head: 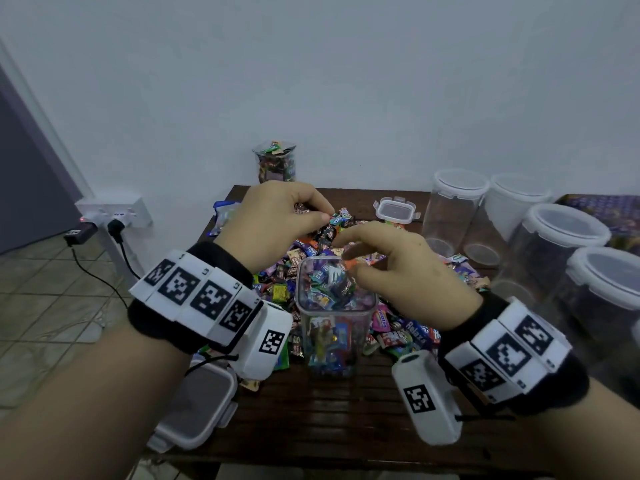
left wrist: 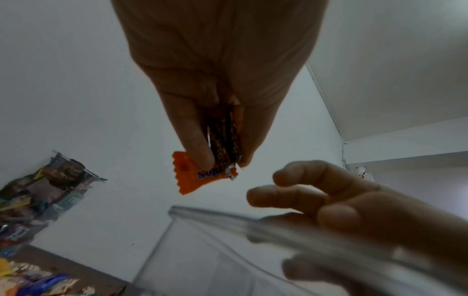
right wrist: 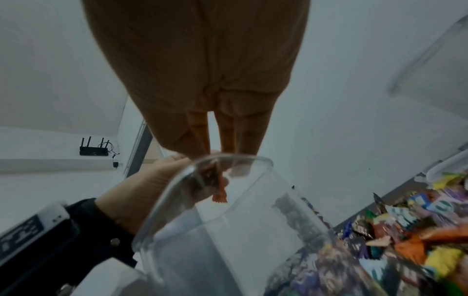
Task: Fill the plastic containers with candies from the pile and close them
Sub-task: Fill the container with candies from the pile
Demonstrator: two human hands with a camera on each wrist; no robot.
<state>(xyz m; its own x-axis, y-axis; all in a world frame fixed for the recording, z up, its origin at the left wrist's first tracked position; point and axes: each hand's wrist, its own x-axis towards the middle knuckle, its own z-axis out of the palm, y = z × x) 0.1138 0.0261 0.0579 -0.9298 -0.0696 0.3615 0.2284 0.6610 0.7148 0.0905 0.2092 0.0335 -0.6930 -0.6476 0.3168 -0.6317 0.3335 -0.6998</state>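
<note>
Dark slatted wooden counter (head: 329, 420) against a pale wall, strewn across its middle with a pile of bright wrapped candies (head: 398, 334). Near the front edge of that pile, upright and uncovered, a clear square plastic container (head: 334, 341), already stacked with candies close to its rim.

Left hand (head: 273, 220) raised over the pile behind the container; fingers (left wrist: 195, 138) and thumb clamped together on a few dark brown wrapped candies (left wrist: 224, 138) and an orange wrapped candy (left wrist: 190, 178) that pokes out below the fingertips.

Right hand (head: 408, 275) poised above the container's mouth, fingers loosely bent and apart, with nothing seen in them.

At the back by the wall, another clear container full of candies (head: 275, 162). Along the right side, a row of empty clear round jars with white lids (head: 453, 206). Loose on the counter, a small clear clip lid (head: 396, 211) at the back and a larger clip lid (head: 197, 407) at the front left corner.
</note>
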